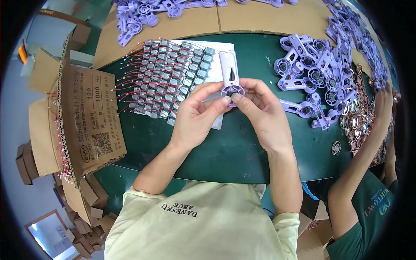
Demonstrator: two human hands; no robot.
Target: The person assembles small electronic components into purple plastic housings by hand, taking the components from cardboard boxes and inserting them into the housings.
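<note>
Over the green table, my left hand [196, 116] and my right hand [266, 115] together hold a purple plastic handheld-fan housing [228, 63]. Its long handle points away from me and its round ring is nearest my fingers. Both thumbs press at the ring's centre, where a small dark part, seemingly a motor, partly shows. My fingers wrap around the ring's sides and hide its underside. Left of my hands, rows of small grey motors [167, 78] with thin red wires lie on a white sheet [216, 124].
At right lies a heap of purple housings [316, 76], with copper-coloured rings [355, 125] beyond it. One loose round part [336, 148] sits nearer. An open cardboard box [97, 125] stands at left; cardboard [195, 22] holds more housings at the back. A co-worker's arm [362, 147] reaches in at right.
</note>
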